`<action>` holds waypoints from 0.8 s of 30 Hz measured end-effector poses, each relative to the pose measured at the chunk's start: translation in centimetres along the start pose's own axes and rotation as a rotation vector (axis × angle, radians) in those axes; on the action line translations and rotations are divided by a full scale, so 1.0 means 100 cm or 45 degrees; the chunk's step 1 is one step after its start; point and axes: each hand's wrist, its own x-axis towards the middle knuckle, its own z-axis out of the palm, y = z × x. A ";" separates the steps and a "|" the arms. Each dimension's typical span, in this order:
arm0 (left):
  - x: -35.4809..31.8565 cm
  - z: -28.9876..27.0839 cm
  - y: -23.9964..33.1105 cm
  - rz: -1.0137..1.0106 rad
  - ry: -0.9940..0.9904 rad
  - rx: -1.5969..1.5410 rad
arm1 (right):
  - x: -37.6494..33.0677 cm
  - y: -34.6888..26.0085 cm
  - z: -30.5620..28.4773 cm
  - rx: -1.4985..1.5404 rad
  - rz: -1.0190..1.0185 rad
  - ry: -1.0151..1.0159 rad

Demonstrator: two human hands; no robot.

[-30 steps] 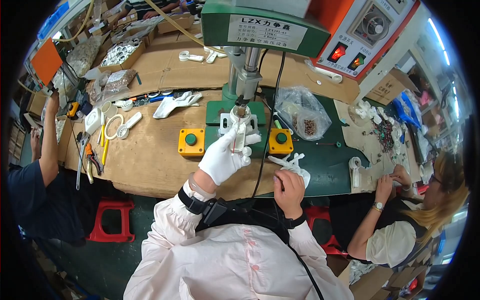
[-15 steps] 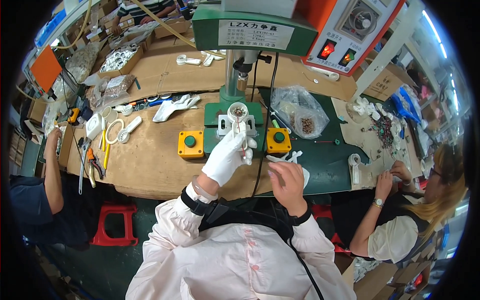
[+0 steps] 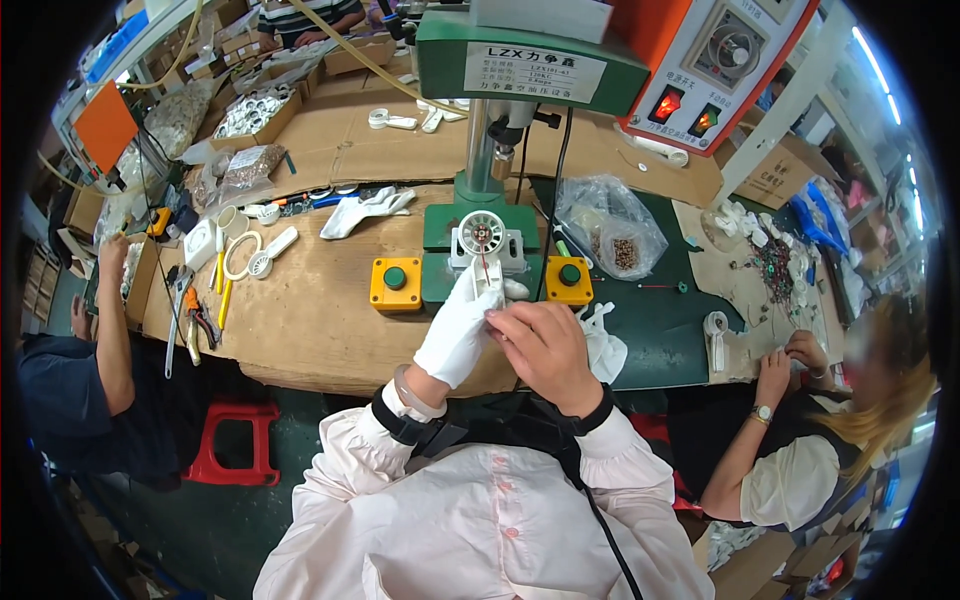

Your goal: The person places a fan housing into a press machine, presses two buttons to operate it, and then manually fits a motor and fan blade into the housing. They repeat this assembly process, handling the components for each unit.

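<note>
Where the two forearms rise from the lower edge, the listing starts and runs outward.

Right hand point(image 3: 545, 350): bare, fingers curled inward, fingertips meeting the gloved hand at a small white part; how tightly it pinches cannot be told.
Left hand point(image 3: 462, 325): in a white glove, closed around the small white part point(image 3: 490, 283), which stands just above its fingertips.
Small white part: held between both hands, just in front of the press base, below the round white fixture point(image 3: 481, 234).
Yellow button boxes: one to the left point(image 3: 396, 284), one to the right point(image 3: 569, 281) of the hands, each with a green button.
Green bench press point(image 3: 500, 120): upright on the cardboard-covered bench point(image 3: 310, 320), directly beyond the hands.
Clear plastic bag point(image 3: 610, 225): right of the press column, small dark pieces inside.
Spare white glove point(image 3: 365, 210): lying left of the press.
</note>
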 end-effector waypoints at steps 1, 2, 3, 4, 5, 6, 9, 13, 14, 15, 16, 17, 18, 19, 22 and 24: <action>-0.001 0.001 0.001 0.005 -0.005 0.014 | -0.004 0.001 0.000 -0.014 -0.011 0.012; -0.003 0.002 0.002 0.009 -0.010 0.029 | -0.007 0.002 0.000 -0.028 -0.022 0.024; -0.004 0.003 0.004 0.012 -0.009 0.029 | -0.009 0.003 0.001 -0.040 -0.035 0.038; -0.006 0.006 0.006 0.038 0.005 0.026 | -0.011 0.002 0.002 -0.039 -0.038 0.038; -0.008 0.008 0.007 0.063 0.019 0.022 | -0.011 0.001 0.002 -0.033 -0.025 0.039; -0.009 0.009 0.008 0.089 0.032 0.019 | -0.012 0.000 0.003 -0.028 -0.013 0.041; -0.008 0.007 0.004 0.172 0.083 -0.019 | -0.016 -0.002 0.004 -0.033 0.004 0.043; -0.010 0.011 0.006 0.202 0.127 -0.038 | -0.020 -0.006 0.006 -0.054 0.028 0.049; -0.010 0.012 0.007 0.194 0.134 -0.038 | -0.020 -0.007 0.007 -0.052 0.039 0.053; -0.010 0.011 0.007 0.196 0.134 -0.038 | -0.021 -0.008 0.007 -0.051 0.050 0.057; -0.010 0.009 0.005 0.191 0.148 -0.034 | -0.022 -0.009 0.008 -0.050 0.049 0.056; -0.010 0.008 0.003 0.185 0.162 -0.029 | -0.022 -0.010 0.009 -0.037 0.037 0.051; -0.009 0.006 0.002 0.181 0.174 -0.025 | -0.022 -0.010 0.011 -0.026 0.022 0.047; -0.008 0.006 0.002 0.183 0.173 -0.026 | -0.022 -0.010 0.012 -0.016 0.008 0.043; -0.006 0.004 0.002 0.171 0.207 0.009 | -0.023 -0.009 0.015 0.005 0.007 0.038; -0.005 0.001 0.000 0.202 0.219 0.008 | -0.022 -0.010 0.015 0.018 -0.002 0.038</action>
